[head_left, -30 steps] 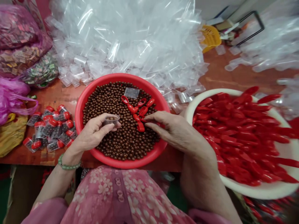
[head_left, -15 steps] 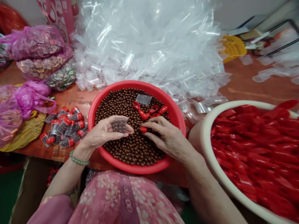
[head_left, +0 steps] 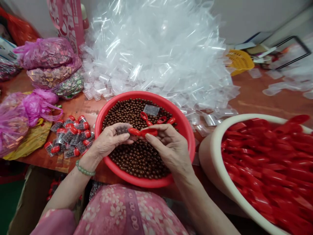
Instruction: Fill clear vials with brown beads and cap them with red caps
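Note:
My left hand [head_left: 106, 143] is closed around a small clear plastic container [head_left: 122, 130] filled with brown balls, tilted with its mouth to the right. Between the thumb and fingers of my right hand [head_left: 171, 143] is a red plastic cap [head_left: 149, 131] with a hinged, hollow lid. One end of the cap meets the container's mouth; whether it is seated I cannot tell. Both hands are over a red basin [head_left: 99, 122] of brown balls [head_left: 144, 163]. Other red caps [head_left: 161, 120] and an unfilled clear container [head_left: 151, 110] rest on the balls.
Filled, red-capped containers [head_left: 70, 134] lie in a heap left of the basin. Behind it rises a big pile of clear containers [head_left: 156, 62]. A cream tub [head_left: 215, 143] of red caps stands at right. Pink bags [head_left: 49, 54] and a yellow basket [head_left: 241, 62] sit farther back.
My right hand has lifted the red cap from the basin and brought it left to the container's mouth. My left hand has turned the container sideways. The view has shifted slightly.

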Action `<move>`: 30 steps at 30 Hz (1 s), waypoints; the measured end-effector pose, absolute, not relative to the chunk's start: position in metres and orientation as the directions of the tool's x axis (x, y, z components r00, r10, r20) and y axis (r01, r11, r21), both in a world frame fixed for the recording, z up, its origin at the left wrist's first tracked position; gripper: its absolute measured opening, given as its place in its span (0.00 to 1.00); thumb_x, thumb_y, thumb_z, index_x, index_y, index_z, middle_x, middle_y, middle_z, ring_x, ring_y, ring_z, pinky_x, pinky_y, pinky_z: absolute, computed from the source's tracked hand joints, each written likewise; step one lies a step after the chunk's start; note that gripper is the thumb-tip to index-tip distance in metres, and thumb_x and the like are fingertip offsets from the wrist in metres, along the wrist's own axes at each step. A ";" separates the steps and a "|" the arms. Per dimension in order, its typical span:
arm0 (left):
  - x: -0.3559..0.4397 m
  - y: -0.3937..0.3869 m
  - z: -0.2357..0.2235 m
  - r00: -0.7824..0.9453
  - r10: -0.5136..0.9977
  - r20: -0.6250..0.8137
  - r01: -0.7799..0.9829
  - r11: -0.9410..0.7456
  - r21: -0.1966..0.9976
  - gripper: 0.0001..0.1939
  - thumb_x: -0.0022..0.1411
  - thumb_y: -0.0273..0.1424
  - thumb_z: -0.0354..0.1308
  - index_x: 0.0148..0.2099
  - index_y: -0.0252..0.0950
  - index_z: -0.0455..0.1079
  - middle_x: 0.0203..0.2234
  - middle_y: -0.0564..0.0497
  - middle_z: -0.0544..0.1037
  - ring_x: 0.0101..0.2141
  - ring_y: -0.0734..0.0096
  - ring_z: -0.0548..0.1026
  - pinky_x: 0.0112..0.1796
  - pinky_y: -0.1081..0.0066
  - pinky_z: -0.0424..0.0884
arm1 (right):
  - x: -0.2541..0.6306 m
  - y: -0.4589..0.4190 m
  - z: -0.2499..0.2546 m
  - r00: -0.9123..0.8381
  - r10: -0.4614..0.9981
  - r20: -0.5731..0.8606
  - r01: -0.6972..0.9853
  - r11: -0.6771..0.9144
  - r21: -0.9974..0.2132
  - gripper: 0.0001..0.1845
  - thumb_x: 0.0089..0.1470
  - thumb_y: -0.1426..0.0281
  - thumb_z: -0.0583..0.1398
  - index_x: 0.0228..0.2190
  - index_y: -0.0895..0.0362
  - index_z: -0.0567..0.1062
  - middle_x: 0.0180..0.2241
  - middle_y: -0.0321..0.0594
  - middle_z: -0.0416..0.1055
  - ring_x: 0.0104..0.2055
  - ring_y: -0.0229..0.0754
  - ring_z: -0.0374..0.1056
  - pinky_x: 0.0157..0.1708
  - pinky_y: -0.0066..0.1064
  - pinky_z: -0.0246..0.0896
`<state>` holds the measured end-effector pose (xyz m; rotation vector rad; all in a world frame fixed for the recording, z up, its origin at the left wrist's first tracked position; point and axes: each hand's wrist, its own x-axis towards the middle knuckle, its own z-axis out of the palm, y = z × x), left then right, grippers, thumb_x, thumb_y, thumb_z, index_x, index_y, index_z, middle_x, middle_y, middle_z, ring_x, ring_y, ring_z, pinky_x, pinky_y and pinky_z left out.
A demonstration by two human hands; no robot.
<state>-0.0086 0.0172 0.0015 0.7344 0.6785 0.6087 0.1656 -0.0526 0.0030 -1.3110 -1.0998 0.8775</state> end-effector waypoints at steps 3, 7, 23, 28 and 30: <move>-0.008 0.018 0.000 0.574 0.745 -0.340 -0.279 0.568 0.774 0.19 0.47 0.29 0.72 0.43 0.33 0.73 0.35 0.52 0.78 0.35 0.74 0.77 0.38 0.72 0.75 | 0.169 -0.056 -0.003 0.197 0.973 0.118 0.173 0.084 -0.981 0.08 0.52 0.66 0.65 0.35 0.54 0.73 0.30 0.36 0.78 0.31 0.39 0.75 0.34 0.31 0.74; -0.006 0.018 -0.002 0.556 0.769 -0.314 -0.233 0.507 0.830 0.19 0.47 0.32 0.72 0.40 0.32 0.73 0.31 0.53 0.76 0.32 0.76 0.75 0.35 0.74 0.74 | 0.173 -0.058 -0.003 0.072 0.990 0.118 0.289 0.093 -0.953 0.12 0.54 0.68 0.63 0.42 0.54 0.71 0.35 0.38 0.79 0.37 0.41 0.77 0.38 0.33 0.74; -0.006 0.019 0.005 0.497 0.825 -0.270 -0.006 0.315 0.949 0.16 0.51 0.40 0.67 0.33 0.31 0.71 0.25 0.54 0.74 0.26 0.78 0.71 0.28 0.78 0.67 | 0.175 -0.053 0.002 -0.128 0.984 0.123 0.639 0.176 -0.749 0.16 0.58 0.68 0.59 0.48 0.57 0.74 0.41 0.46 0.77 0.42 0.48 0.73 0.46 0.43 0.70; -0.006 0.020 0.005 0.495 0.824 -0.277 -0.039 0.339 0.940 0.16 0.51 0.39 0.66 0.34 0.31 0.71 0.24 0.54 0.74 0.26 0.78 0.72 0.29 0.77 0.68 | 0.167 -0.054 -0.006 0.074 0.996 0.051 0.268 0.029 -0.963 0.19 0.55 0.66 0.62 0.49 0.51 0.71 0.36 0.38 0.77 0.37 0.41 0.74 0.39 0.34 0.71; -0.006 0.019 0.006 0.520 0.808 -0.278 -0.019 0.337 0.941 0.15 0.51 0.38 0.67 0.33 0.31 0.71 0.23 0.54 0.74 0.25 0.79 0.71 0.29 0.77 0.68 | 0.161 -0.053 -0.008 0.122 0.991 0.051 0.156 0.032 -0.987 0.21 0.54 0.66 0.64 0.49 0.50 0.70 0.36 0.37 0.76 0.37 0.40 0.73 0.39 0.33 0.71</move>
